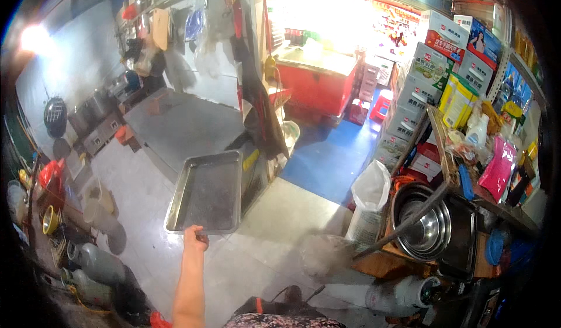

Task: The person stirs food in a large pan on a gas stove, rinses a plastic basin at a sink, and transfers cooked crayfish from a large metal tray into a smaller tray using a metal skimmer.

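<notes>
As the left hand (195,238) grips the near rim of a rectangular metal tray (207,193), its fingers are curled closed. The tray extends forward above the pale floor (137,173), near the grey table (190,123); I cannot tell whether tray and table touch.

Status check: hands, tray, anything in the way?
Left hand grips metal tray by near edge. Right hand out of view. Grey table beyond tray; contact unclear.

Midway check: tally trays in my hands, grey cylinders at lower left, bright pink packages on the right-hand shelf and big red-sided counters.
Metal tray: 1
Grey cylinders: 2
Bright pink package: 1
Red-sided counter: 1
Total: 5
</notes>
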### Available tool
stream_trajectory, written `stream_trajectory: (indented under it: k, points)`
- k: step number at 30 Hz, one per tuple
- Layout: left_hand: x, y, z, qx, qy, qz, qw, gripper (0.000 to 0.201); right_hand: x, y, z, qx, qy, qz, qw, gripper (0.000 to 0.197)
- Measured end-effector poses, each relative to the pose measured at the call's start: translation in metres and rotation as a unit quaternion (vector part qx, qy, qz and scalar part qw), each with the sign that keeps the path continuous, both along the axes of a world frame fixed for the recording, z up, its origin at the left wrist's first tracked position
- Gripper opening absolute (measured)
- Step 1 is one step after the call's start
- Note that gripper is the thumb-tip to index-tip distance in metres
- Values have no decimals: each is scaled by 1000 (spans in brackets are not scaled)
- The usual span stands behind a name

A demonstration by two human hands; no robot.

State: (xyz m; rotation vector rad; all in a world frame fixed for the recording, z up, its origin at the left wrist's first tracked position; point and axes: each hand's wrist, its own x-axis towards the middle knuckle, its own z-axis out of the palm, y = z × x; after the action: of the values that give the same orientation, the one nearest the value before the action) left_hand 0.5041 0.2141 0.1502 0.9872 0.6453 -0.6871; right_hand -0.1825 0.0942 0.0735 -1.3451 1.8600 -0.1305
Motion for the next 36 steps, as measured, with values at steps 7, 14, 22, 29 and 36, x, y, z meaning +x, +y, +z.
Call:
stream_trajectory:
  k: [7, 14, 22, 29, 36]
  points:
    - [150, -59, -42, 48, -18, -12, 999, 17, 105, -37, 2, -16, -29, -34, 999, 27]
    - [289, -134, -121, 59, 7, -79, 995, 11, 183, 35, 7, 14, 5, -167, 986, 23]
    - [432, -190, -144, 144, -443, -266, 844, 34, 233, 247, -31, 112, -21, -360, 926, 19]
    - [298, -226, -183, 156, -339, -278, 885, 34, 243, 464, -66, 241, -60, -531, 810, 17]
    - [-74, -104, -297, -40, -137, -646, 750, 15, 243, 616, -120, 252, -154, -635, 714, 19]
